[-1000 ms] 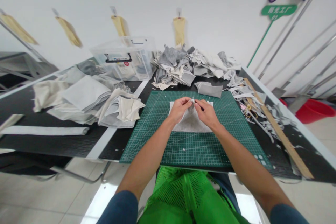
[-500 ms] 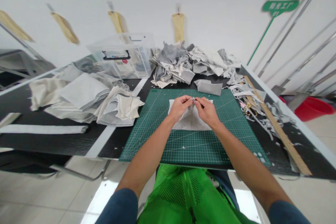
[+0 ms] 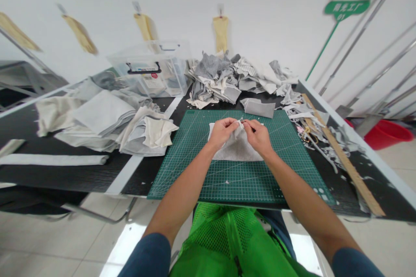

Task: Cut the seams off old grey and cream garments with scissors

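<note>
A light grey piece of fabric point(image 3: 235, 151) lies on the green cutting mat point(image 3: 191, 169), its far part pinched up between my hands. My left hand point(image 3: 223, 132) is closed on the raised fold, thumb against fingers. Close beside it, my right hand point(image 3: 258, 135) also grips the fabric with thumb and forefinger. A pale bit of bunched cloth shows between the fingertips. Whether anything small is held there too, I cannot tell. Just beyond my right hand lies a folded grey cloth point(image 3: 259, 107), partly on the mat's far edge.
Stacked fabric pieces point(image 3: 104, 112) lie left, with a clear plastic box point(image 3: 147, 71) behind. A heap of grey scraps point(image 3: 214, 78) sits at the back. On the right are a wooden ruler point(image 3: 344, 160), scissors point(image 3: 307, 138) and thin offcuts. A red bucket point(image 3: 386, 134) stands on the floor.
My right hand has shifted slightly to the right, and more pale bunched cloth shows between my fingertips. The left hand is almost unmoved.
</note>
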The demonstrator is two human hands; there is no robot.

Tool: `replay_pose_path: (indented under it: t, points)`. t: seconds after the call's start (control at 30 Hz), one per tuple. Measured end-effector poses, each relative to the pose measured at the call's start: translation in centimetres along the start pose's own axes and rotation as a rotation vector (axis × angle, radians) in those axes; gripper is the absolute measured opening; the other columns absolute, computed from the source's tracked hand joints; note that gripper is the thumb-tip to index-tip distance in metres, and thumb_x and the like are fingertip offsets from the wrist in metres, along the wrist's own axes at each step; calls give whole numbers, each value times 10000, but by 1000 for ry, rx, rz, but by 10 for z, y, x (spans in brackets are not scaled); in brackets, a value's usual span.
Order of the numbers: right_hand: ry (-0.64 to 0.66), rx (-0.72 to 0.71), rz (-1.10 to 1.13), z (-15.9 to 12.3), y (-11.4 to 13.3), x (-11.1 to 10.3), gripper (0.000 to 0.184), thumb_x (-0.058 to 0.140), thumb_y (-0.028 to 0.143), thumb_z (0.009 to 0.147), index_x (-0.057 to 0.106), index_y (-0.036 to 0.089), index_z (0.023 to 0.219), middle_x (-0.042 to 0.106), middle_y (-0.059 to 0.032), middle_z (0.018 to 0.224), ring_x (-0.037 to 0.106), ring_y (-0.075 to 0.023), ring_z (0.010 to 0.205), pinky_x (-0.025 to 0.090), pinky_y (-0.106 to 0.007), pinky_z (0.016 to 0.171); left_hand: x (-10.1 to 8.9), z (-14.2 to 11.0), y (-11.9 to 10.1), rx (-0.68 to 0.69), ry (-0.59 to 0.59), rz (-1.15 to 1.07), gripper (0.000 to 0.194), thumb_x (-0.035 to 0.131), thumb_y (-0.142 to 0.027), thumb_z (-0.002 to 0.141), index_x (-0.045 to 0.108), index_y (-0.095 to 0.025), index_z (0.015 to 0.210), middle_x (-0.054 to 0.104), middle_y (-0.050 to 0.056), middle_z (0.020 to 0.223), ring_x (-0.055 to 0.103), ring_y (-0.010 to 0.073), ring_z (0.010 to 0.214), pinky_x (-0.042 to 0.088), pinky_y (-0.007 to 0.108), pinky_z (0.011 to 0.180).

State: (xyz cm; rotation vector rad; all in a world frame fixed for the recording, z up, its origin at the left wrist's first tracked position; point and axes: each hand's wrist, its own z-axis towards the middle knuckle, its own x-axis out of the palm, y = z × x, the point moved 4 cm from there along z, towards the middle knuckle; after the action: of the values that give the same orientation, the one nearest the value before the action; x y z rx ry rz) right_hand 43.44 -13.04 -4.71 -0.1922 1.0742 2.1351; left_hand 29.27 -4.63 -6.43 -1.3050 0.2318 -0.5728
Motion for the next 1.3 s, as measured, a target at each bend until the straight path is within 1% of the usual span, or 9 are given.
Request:
replay_pose_path:
  t: [0.13,0.23,0.37,0.53,0.8,1.03,1.17,1.3]
  points:
    - [-2,-31,-111,-1,1,-1,343,506,451,1021,721,215,1147,704,-91,955,643,-224,851,518,-357,808,-5,0,-4,28,-94,166,174,761,-339,800,772,-167,823,717,22,755,582,128,665,432,263,637]
    - [16,-75,-189,-3,1,3,329,490,440,1028,700,218,1151,679,-92,939,623,-229,844,506,-354,794,-6,-1,-6,34,-123,226,140,758,-303,788,790,-170,819,738,26,768,599,135,672,442,265,643]
    - [29,-103,-213,-5,0,7,328,475,432,1037,676,217,1181,667,-102,972,622,-241,890,503,-361,820,-4,-2,-7,30,-101,211,167,751,-316,799,817,-174,857,775,47,834,644,158,732,478,278,693]
    - [26,-107,-210,-5,-1,7,330,456,442,1045,662,234,1198,659,-101,986,617,-248,911,506,-374,841,-2,-2,-7,43,-64,143,184,767,-342,796,830,-185,869,791,57,883,674,180,796,508,306,775]
    - [31,-110,-211,-5,0,7,331,438,432,1053,660,237,1202,661,-108,1008,617,-253,946,508,-374,860,1,-2,-4,11,-17,44,178,777,-340,785,834,-191,863,779,58,844,677,194,842,514,333,842]
    - [30,-113,-226,-5,-1,8,326,430,412,1058,661,226,1192,668,-113,1012,617,-257,968,502,-375,871,0,-2,-2,14,-13,72,195,765,-351,802,837,-187,878,786,57,878,666,178,821,503,318,817]
    - [35,-99,-233,-6,-2,9,331,422,425,1060,667,237,1178,667,-112,1006,615,-258,963,500,-372,864,-1,-2,-2,12,-40,108,191,762,-346,799,837,-181,863,782,56,856,650,169,781,491,305,765]
    - [29,-97,-236,-6,-3,9,340,414,436,1064,669,236,1169,661,-105,995,611,-248,948,498,-361,853,0,-2,-3,0,-54,102,195,767,-350,784,834,-175,841,775,52,830,644,166,761,490,297,750]
